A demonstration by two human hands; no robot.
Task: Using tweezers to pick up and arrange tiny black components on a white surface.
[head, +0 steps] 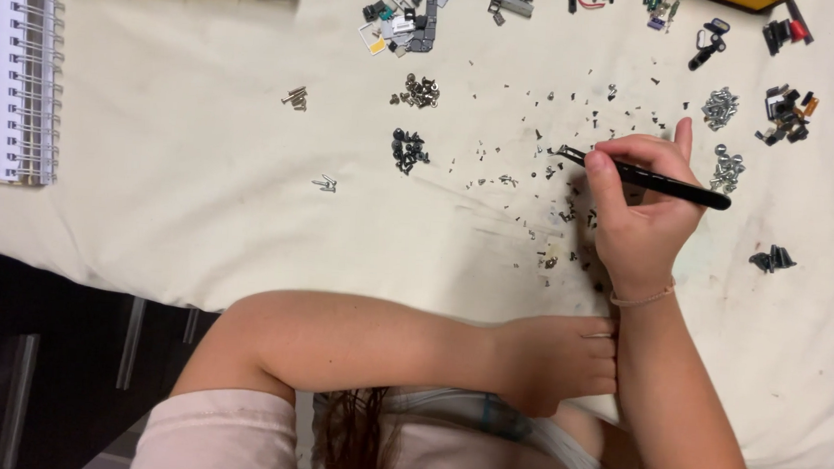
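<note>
My right hand grips black tweezers like a pen, their tip down among many tiny scattered screws on the cream cloth. My left hand lies flat at the near edge of the cloth, fingers together, touching my right forearm and holding nothing. Small sorted heaps lie around: dark screws, a brownish heap, silver screws.
A spiral notebook lies at the far left. Along the far edge sit piles of small metal and plastic parts, black clips and a silver screw heap. A black heap sits right of my wrist.
</note>
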